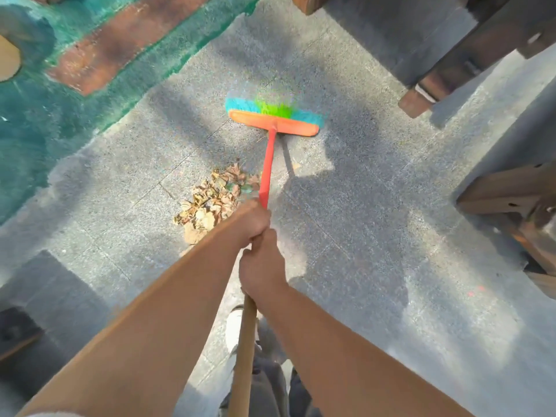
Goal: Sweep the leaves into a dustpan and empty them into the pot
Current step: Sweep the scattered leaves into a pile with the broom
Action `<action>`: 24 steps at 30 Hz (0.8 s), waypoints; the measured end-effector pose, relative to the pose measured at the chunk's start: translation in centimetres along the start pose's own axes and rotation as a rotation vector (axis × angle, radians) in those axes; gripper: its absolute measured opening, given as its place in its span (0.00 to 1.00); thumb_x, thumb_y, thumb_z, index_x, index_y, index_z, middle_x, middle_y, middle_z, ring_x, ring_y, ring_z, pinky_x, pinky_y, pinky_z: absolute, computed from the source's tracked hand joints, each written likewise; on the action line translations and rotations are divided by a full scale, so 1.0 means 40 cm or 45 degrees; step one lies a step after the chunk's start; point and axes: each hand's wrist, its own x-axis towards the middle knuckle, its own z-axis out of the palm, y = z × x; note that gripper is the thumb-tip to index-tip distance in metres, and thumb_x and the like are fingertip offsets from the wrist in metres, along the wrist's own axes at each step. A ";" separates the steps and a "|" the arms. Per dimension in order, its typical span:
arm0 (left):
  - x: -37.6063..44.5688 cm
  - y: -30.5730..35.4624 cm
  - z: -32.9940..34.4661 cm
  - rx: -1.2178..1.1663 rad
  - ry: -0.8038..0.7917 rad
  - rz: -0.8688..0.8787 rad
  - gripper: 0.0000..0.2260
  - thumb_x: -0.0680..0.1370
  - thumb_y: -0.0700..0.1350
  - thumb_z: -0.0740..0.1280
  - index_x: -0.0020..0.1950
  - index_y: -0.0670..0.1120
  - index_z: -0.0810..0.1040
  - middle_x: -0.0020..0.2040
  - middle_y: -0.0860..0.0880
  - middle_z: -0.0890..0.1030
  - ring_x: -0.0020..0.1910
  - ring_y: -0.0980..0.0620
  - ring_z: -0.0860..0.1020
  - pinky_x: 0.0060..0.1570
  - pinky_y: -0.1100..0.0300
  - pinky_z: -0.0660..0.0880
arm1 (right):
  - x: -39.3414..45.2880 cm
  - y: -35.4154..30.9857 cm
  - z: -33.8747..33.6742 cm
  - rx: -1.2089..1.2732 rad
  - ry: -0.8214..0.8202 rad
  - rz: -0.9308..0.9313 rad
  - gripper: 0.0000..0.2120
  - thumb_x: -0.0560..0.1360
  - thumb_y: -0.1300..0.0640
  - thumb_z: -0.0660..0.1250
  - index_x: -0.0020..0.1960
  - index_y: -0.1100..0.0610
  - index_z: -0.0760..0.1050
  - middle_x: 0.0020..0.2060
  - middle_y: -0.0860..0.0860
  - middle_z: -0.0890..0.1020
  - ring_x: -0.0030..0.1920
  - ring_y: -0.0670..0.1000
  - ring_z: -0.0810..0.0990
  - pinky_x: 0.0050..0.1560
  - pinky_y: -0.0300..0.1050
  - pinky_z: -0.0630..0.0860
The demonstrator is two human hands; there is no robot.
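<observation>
A broom with an orange head [272,123] and blue and green bristles rests on the grey paving ahead of me. Its red and wooden handle [267,167] runs back toward me. My left hand [251,222] grips the handle higher up, and my right hand [261,266] grips it just below, the two hands touching. A pile of dry brown leaves [215,200] lies on the paving to the left of the handle, between the broom head and my hands. No dustpan or pot is in view.
Green and rust-coloured painted ground [60,85] fills the upper left. Dark wooden bench legs [445,70] stand at the upper right, and more wooden furniture [517,206] at the right edge. A dark object [15,335] sits at the lower left. My white shoe [234,326] is below.
</observation>
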 end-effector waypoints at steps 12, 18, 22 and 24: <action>-0.323 -0.246 -0.015 -0.058 0.004 -0.067 0.05 0.78 0.40 0.57 0.43 0.44 0.68 0.36 0.44 0.76 0.31 0.48 0.73 0.35 0.55 0.70 | -0.335 0.129 0.127 0.166 -0.230 0.056 0.29 0.77 0.60 0.55 0.74 0.42 0.54 0.39 0.44 0.76 0.40 0.46 0.76 0.43 0.41 0.69; -0.280 -0.115 0.079 0.086 0.013 0.052 0.10 0.78 0.42 0.58 0.55 0.38 0.72 0.49 0.35 0.80 0.47 0.36 0.79 0.50 0.43 0.77 | -0.276 0.145 0.009 0.170 -0.049 0.043 0.19 0.77 0.56 0.56 0.66 0.44 0.60 0.37 0.48 0.77 0.36 0.52 0.78 0.35 0.46 0.73; -0.229 -0.062 0.126 0.397 -0.013 0.024 0.12 0.80 0.42 0.58 0.58 0.38 0.73 0.53 0.38 0.79 0.48 0.40 0.78 0.40 0.54 0.72 | -0.240 0.132 -0.025 0.376 -0.042 0.164 0.08 0.73 0.57 0.54 0.46 0.44 0.63 0.38 0.55 0.77 0.33 0.55 0.75 0.31 0.49 0.75; -0.243 -0.073 0.117 0.512 0.003 -0.020 0.12 0.80 0.42 0.58 0.59 0.38 0.73 0.52 0.40 0.78 0.44 0.43 0.76 0.31 0.57 0.67 | -0.266 0.130 -0.018 0.438 -0.089 0.210 0.05 0.71 0.55 0.54 0.44 0.45 0.62 0.38 0.56 0.76 0.32 0.54 0.75 0.27 0.45 0.73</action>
